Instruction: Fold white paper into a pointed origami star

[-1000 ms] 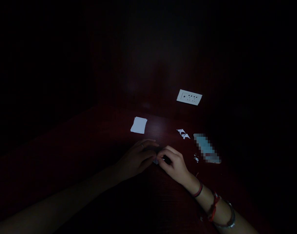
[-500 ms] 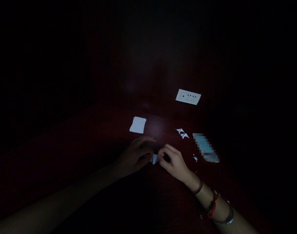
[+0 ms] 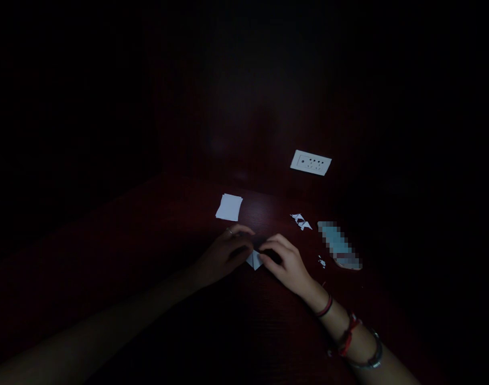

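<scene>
A small piece of folded white paper [image 3: 255,260] lies on the dark red table between my two hands, its lower point toward me and a crease down its middle. My left hand [image 3: 224,254], with a ring on one finger, is at the paper's left edge, the thumb against it and the upper fingers curved over the far side. From the right, my right hand [image 3: 284,262] pinches the other edge, thumb on the paper and fingers bent above it. The paper's far part is hidden by fingers and shadow.
A stack of white paper squares [image 3: 229,207] lies beyond my left hand. Folded paper pieces [image 3: 301,221], tiny paper scraps [image 3: 322,262] and a pixelated phone-shaped object [image 3: 339,246] are on the right. A white socket plate [image 3: 311,162] is on the back wall. The surroundings are very dark.
The fingers of my right hand have uncurled a little, and more of the folded paper shows between my hands. The whole view has shifted slightly.
</scene>
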